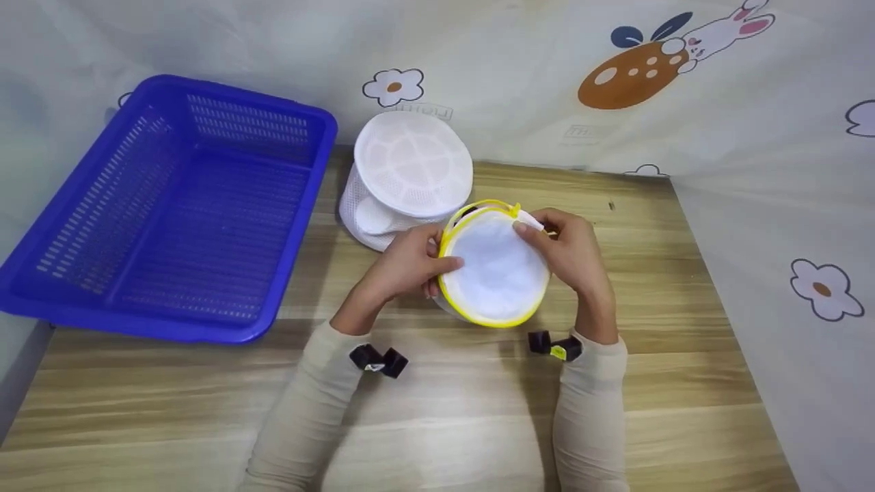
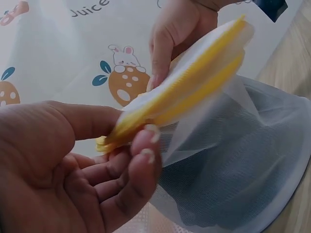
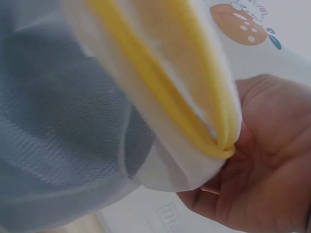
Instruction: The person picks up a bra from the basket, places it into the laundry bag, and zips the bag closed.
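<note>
Printed sheeting point(image 1: 506, 82) backs our surface point(image 1: 677, 437); head view: our left hand point(image 1: 407, 263) and right hand point(image 1: 573, 249) pinch a mesh bag point(image 1: 495, 270) nearer the far edge. Left wrist view: fingers point(image 2: 90, 122) grip yellow trim point(image 2: 189, 70). Right wrist view: trim gapes; unzipping looks begun, not finished.

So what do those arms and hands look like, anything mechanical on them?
They're a person's: the left hand and right hand are bare, without gloves. The sleeves are long, plain and beige. Each has a small, blocky black device near its end; the right one bears a yellow-green patch.
</note>
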Tool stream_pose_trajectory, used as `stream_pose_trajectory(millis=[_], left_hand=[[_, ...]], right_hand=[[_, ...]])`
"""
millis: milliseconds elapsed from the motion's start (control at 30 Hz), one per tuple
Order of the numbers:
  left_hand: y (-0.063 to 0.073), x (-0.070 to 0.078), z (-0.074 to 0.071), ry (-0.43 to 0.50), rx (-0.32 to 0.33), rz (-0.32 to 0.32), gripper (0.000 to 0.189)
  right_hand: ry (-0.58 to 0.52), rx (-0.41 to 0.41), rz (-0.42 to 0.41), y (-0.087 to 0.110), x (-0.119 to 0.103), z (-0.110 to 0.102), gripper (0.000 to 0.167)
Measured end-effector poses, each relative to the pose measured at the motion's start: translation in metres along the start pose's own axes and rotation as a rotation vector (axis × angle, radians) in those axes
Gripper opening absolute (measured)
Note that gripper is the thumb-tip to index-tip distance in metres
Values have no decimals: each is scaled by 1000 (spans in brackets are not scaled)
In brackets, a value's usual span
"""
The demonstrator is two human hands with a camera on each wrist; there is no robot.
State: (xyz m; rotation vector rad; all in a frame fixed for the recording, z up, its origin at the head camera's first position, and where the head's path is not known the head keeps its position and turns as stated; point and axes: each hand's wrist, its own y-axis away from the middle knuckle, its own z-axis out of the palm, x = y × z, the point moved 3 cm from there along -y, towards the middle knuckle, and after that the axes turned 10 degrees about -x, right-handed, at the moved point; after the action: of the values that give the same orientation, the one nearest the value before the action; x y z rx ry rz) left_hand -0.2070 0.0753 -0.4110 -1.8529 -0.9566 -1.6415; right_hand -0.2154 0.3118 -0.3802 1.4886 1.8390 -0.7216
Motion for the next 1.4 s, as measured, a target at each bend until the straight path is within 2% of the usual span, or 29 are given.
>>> stream_pose_trajectory(millis=[133, 200, 467, 600, 700, 800, 900, 1000, 1133, 1267, 1400], left_hand=[[-1, -2, 1, -50, 27, -33, 23], [0, -2, 0, -104, 54, -40, 23], [-2, 8, -8, -355, 286, 47, 24], [-11, 25, -10, -480, 346, 71, 26], [-26, 42, -9, -586, 328, 76, 28], [-44, 56, -6, -681, 261, 67, 27], [-61, 64, -2, -751, 196, 33, 26], [-74, 70, 1, -791, 168, 11, 27], [-84, 74, 6, -823, 140, 5, 29], [-89, 75, 11, -906, 99, -4, 26], [-90, 78, 16, -959, 107, 36, 17]], right_hand=[[4, 31, 4, 0, 5, 2, 32], [-2, 35, -1, 0, 7, 3, 31], [-9, 41, -32, -1, 6, 3, 28], [-1, 34, -43, -4, 3, 3, 28], [3, 39, -48, -5, 2, 2, 26], [7, 37, -53, -5, 2, 3, 25], [13, 33, -55, -6, 2, 4, 26], [22, 40, -56, -6, 1, 4, 25], [28, 49, -57, -5, 0, 4, 23], [34, 57, -54, -4, -1, 3, 26], [23, 60, -58, -4, -1, 2, 27]])
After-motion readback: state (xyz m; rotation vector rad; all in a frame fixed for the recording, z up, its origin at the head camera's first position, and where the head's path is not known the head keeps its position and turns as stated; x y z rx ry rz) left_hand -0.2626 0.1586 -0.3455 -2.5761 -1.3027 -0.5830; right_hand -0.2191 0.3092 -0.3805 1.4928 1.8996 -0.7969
